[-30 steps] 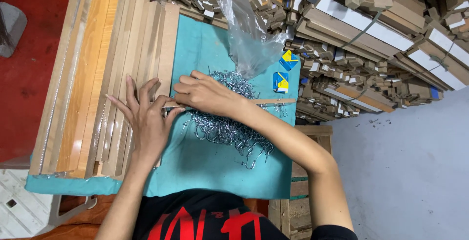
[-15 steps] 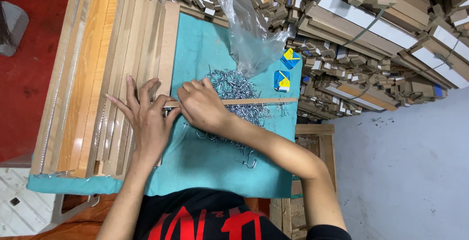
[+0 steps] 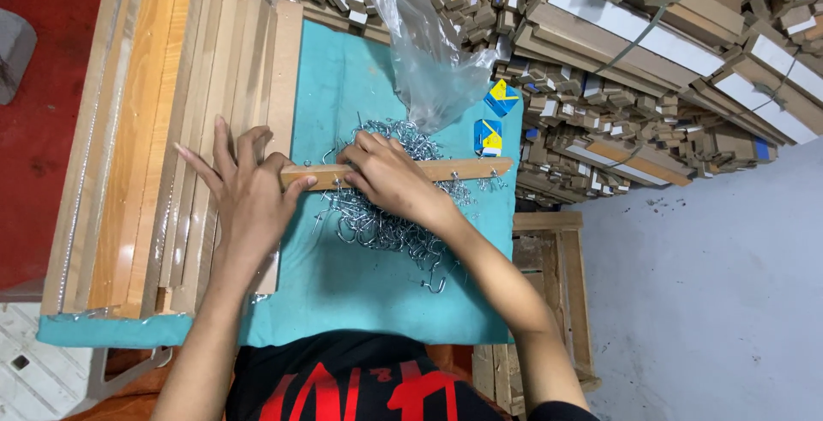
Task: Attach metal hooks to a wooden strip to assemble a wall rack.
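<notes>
We press our flat, open left hand (image 3: 244, 207) at 9 o'clock on the wooden strip (image 3: 463, 168), keeping it steady while our right hand (image 3: 386, 177) pinches a metal hook (image 3: 347, 183).

Narrow wooden strip (image 3: 463, 168), perhaps hook-studded, flat across silver metal hooks (image 3: 377, 224).

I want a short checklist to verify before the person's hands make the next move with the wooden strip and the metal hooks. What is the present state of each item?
1. Left hand steadies the end of the wooden strip: ok.
2. Right hand rests on the strip's middle: ok.
3. Pile of metal hooks within reach, under the strip: ok.
4. Strip lies flat over the teal cloth: ok.
5. Hook held in right fingers: cannot tell.
6. Plastic bag apart from both hands: ok.
</notes>
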